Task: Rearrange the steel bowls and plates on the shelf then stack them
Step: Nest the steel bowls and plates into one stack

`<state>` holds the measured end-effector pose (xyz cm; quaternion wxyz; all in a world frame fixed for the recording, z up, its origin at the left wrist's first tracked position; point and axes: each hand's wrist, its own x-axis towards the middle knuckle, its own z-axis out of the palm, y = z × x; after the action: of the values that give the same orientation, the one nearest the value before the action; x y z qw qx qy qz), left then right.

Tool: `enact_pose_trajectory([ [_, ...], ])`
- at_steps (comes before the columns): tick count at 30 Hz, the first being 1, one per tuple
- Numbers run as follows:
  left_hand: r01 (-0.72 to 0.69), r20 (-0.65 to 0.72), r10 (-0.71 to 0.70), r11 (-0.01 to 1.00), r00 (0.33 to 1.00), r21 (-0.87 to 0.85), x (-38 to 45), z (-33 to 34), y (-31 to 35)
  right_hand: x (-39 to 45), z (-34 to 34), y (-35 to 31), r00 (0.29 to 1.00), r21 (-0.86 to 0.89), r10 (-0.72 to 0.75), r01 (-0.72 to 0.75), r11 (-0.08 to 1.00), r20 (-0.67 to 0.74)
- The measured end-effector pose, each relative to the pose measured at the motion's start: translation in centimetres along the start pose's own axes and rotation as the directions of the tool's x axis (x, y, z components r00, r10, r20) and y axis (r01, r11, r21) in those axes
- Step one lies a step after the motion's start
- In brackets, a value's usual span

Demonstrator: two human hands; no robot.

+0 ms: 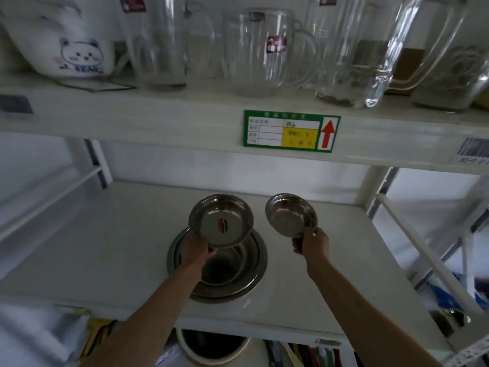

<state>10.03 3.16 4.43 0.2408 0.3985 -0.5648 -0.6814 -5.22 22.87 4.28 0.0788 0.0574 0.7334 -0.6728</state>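
Observation:
A stack of nested steel bowls and plates point(239, 274) sits on the middle of the white shelf point(105, 247). My left hand point(195, 247) grips a steel plate point(221, 221) by its near rim and holds it tilted above the stack. It has a small red sticker inside. To the right, my right hand point(312, 243) holds a smaller steel plate point(291, 215) by its near edge, raised and tilted over bare shelf.
The shelf above carries several glass jugs point(264, 51) and a white bear-print bowl point(76, 46), with a green label point(291, 131) on its front edge. White uprights point(370, 186) stand at the back right. A pot point(211, 345) and other goods lie on the level below.

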Motion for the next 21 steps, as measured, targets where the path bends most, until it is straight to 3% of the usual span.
enact_pose_trajectory([
  [11,0.080,-0.017,-0.078,0.959,0.997,0.272,1.2,-3.7,-0.6,-2.5,6.0,0.2,0.990,-0.112,-0.040,0.055,0.992,0.136],
  [15,0.125,-0.031,-0.121,0.946,0.992,0.298,1.0,-3.8,-0.5,-3.3,7.3,0.2,0.979,-0.169,-0.010,0.046,0.984,0.206],
  [21,0.055,-0.001,-0.065,0.846,0.998,0.530,3.7,-4.3,-2.8,-3.8,9.0,0.9,0.959,-0.265,0.042,0.036,0.964,0.280],
])
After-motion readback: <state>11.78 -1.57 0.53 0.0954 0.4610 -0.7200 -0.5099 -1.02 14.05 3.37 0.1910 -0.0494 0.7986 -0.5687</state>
